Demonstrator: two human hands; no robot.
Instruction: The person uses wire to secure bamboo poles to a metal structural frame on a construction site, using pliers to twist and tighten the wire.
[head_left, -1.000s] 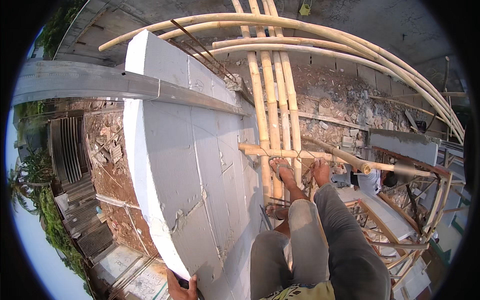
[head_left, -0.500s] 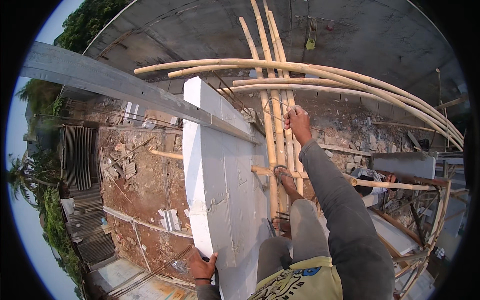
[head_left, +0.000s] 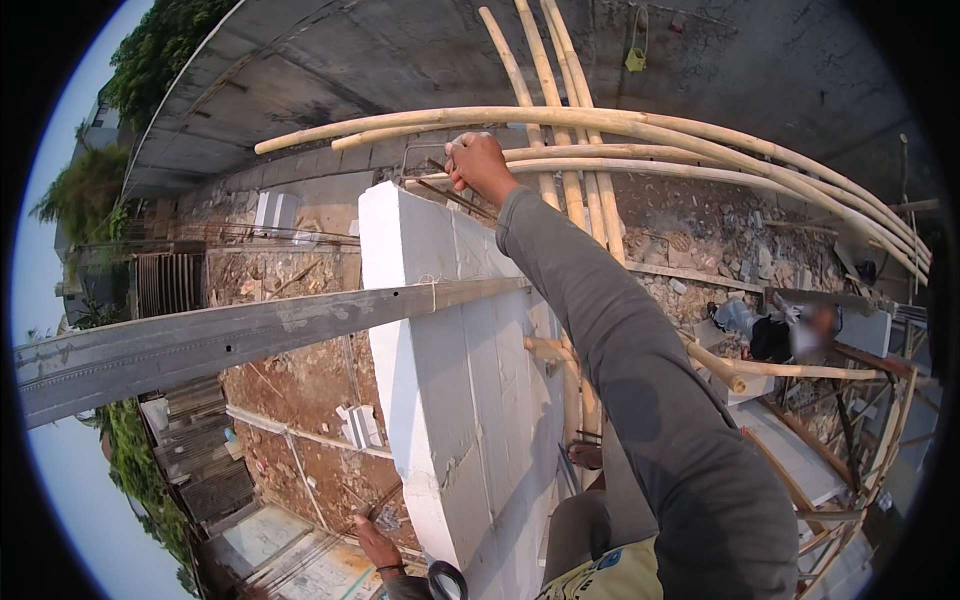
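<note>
My right hand (head_left: 480, 165) is closed on a thin metal rod bent into a squarish loop (head_left: 408, 155). It is held above the far end of a white block wall (head_left: 440, 370), beside dark rebar rods (head_left: 462, 198) sticking out there. My left hand (head_left: 378, 548) hangs beside the wall's near left side, apart from it, with its fingers spread and nothing in them. Near the left wrist is a black ring-shaped handle (head_left: 447, 580); the rest of that item is hidden. A grey metal beam (head_left: 230, 335) crosses the wall, with thin string (head_left: 432, 285) around it.
Bamboo poles (head_left: 575, 190) cross beyond and beside the wall, and my feet are among them. Rubble ground (head_left: 300, 385) lies well below on the left. Down on the right, another person (head_left: 775, 335) is near a wooden frame (head_left: 885, 440). A tall grey wall (head_left: 400, 60) stands behind.
My right hand has moved forward and left with the bent rod, from over the bamboo to the wall's far end. My left hand has come off the wall. The view has turned.
</note>
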